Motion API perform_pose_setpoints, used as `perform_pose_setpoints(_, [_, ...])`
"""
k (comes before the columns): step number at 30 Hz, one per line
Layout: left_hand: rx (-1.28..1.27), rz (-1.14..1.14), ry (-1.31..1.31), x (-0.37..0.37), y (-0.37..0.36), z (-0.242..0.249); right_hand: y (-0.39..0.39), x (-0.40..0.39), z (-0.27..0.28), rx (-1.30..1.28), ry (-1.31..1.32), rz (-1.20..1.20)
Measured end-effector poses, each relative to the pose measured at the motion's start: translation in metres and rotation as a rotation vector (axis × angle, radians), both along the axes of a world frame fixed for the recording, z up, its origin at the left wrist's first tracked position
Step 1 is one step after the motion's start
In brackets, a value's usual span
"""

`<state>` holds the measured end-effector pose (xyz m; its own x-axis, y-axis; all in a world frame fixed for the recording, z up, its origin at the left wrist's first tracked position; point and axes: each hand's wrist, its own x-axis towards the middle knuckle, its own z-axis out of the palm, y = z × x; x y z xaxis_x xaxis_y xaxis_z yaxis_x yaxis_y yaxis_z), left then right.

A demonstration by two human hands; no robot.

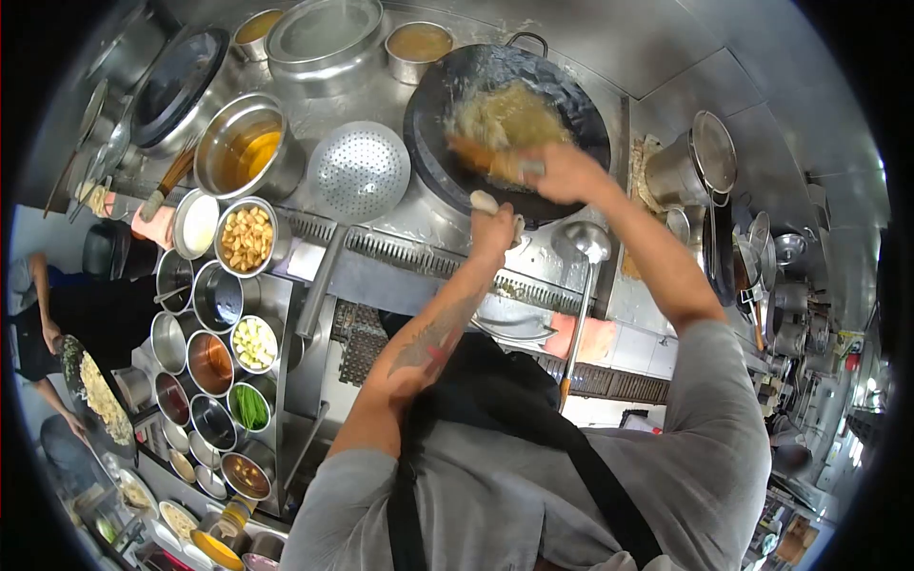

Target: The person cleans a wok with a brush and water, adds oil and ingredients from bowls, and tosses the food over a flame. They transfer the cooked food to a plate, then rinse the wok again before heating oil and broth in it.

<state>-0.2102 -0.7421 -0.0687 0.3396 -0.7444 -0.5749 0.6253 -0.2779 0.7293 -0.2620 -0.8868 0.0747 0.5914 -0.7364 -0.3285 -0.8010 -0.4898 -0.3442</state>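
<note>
A large black wok [428,143] sits on the steel range, with cloudy yellowish liquid [519,114] in its bowl. My right hand [566,173] is closed around a wok brush [481,155], whose brown bristles are motion-blurred against the liquid. At the wok's near rim, my left hand [493,230] is closed on a pale folded cloth [484,202]. Whatever part of the wok lies under that cloth is hidden. Just right of the left hand, a steel ladle [583,242] rests with its long handle toward me.
Left of the wok lie a perforated strainer [359,171] and a pot of amber oil [249,152]. Several ingredient tins surround a tin of peeled garlic cloves [246,238]. Another person's hand [51,335] holds a pan of food [100,395] at far left. Steel pots [678,171] stand right.
</note>
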Motion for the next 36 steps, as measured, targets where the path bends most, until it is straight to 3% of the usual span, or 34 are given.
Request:
perform_pose_setpoints(2, [-0.028, -0.009, -0.012, 0.001, -0.002, -0.004, 0.039, -0.003, 0.013, 0.163, 0.040, 0.010])
perform_pose_setpoints(5, [-0.002, -0.016, -0.052, -0.003, -0.001, -0.004, -0.069, 0.040, -0.094, -0.328, -0.143, -0.154])
perform_pose_setpoints(7, [-0.034, 0.026, -0.049, -0.003, 0.000, -0.008, -0.054, 0.056, -0.091, -0.268, -0.175, -0.216])
perform_pose_setpoints(9, [-0.047, 0.017, -0.050, -0.005, 0.007, -0.007, 0.002, 0.042, -0.067, -0.298, -0.083, -0.080])
perform_pose_setpoints(10, [-0.077, 0.017, -0.063, -0.001, 0.001, -0.003, 0.019, 0.014, -0.096, -0.751, -0.328, 0.285])
perform_pose_setpoints(12, [-0.093, 0.002, -0.027, 0.003, -0.004, 0.002, 0.020, -0.003, -0.071, -0.367, -0.151, 0.119])
perform_pose_setpoints(14, [-0.171, 0.072, -0.179, -0.009, -0.006, -0.037, -0.059, 0.016, -0.099, -0.362, -0.073, -0.057])
perform_pose_setpoints(15, [-0.100, 0.008, -0.116, -0.004, -0.001, -0.018, -0.096, 0.034, -0.120, -0.365, -0.131, -0.173])
perform_pose_setpoints(18, [-0.090, -0.033, -0.135, -0.002, -0.002, -0.022, -0.023, 0.064, -0.067, -0.159, -0.198, -0.273])
perform_pose_setpoints(19, [-0.112, 0.082, -0.161, -0.012, -0.011, -0.050, 0.003, 0.052, -0.068, -0.257, -0.106, -0.169])
perform_pose_setpoints(21, [-0.115, 0.066, -0.200, -0.021, -0.016, -0.090, 0.025, 0.029, -0.065, -0.240, -0.060, -0.114])
perform_pose_setpoints(24, [-0.110, 0.084, -0.302, -0.023, -0.018, -0.093, -0.008, 0.046, -0.060, -0.357, -0.307, -0.149])
perform_pose_setpoints(26, [-0.083, 0.077, -0.284, -0.013, -0.012, -0.059, -0.049, 0.065, -0.072, -0.257, -0.020, -0.351])
perform_pose_setpoints(27, [-0.063, 0.036, -0.239, -0.002, -0.005, -0.027, -0.022, 0.071, -0.050, -0.222, 0.004, -0.335])
perform_pose_setpoints(29, [-0.146, 0.075, -0.335, 0.008, -0.019, -0.051, 0.022, 0.037, -0.064, -0.261, 0.084, -0.073])
perform_pose_setpoints(31, [-0.244, 0.134, -0.473, 0.012, -0.025, -0.076, 0.065, -0.013, -0.057, -0.443, -0.228, 0.208])
perform_pose_setpoints(32, [-0.276, 0.151, -0.521, 0.015, -0.026, -0.077, 0.051, -0.018, -0.059, -0.447, -0.233, 0.196])
perform_pose_setpoints(35, [-0.065, 0.097, -0.372, 0.017, -0.014, -0.063, -0.056, -0.005, -0.089, -0.433, 0.243, 0.066])
perform_pose_setpoints(36, [-0.056, 0.090, -0.368, 0.015, -0.009, -0.066, -0.076, 0.015, -0.089, -0.304, 0.140, -0.208])
